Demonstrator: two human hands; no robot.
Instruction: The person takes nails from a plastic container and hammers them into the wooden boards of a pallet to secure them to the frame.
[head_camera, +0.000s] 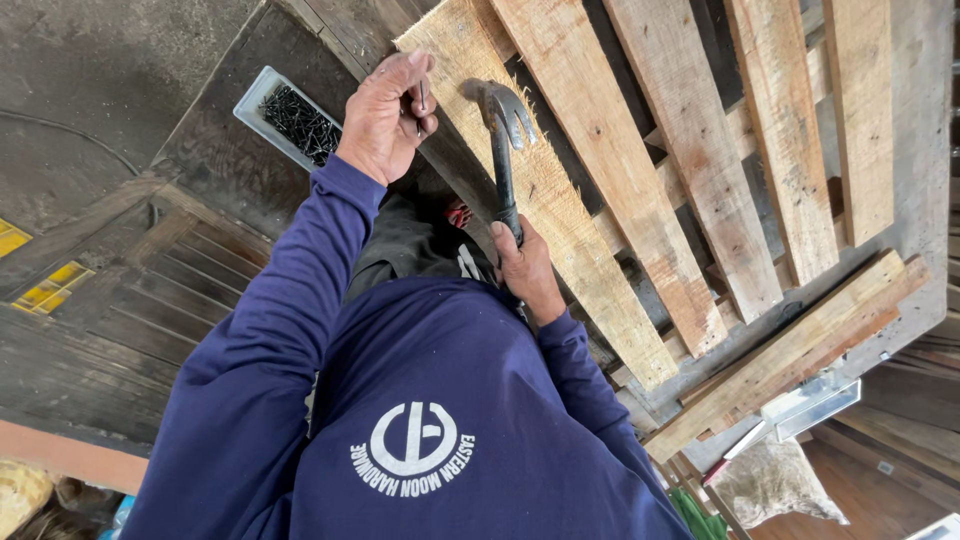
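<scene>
Left hand (385, 115) is pinching a small nail (422, 97) between thumb and fingers, right at the end of a pale wooden plank (560, 200) on the pallet (760, 170). Right hand (525, 270) is closed around the handle of a claw hammer (503, 130), whose head sits up just beside the nail, slightly to its right and not touching it. A tray of dark nails (295, 120) lies on the dark counter (215, 165), just behind the left hand.
</scene>
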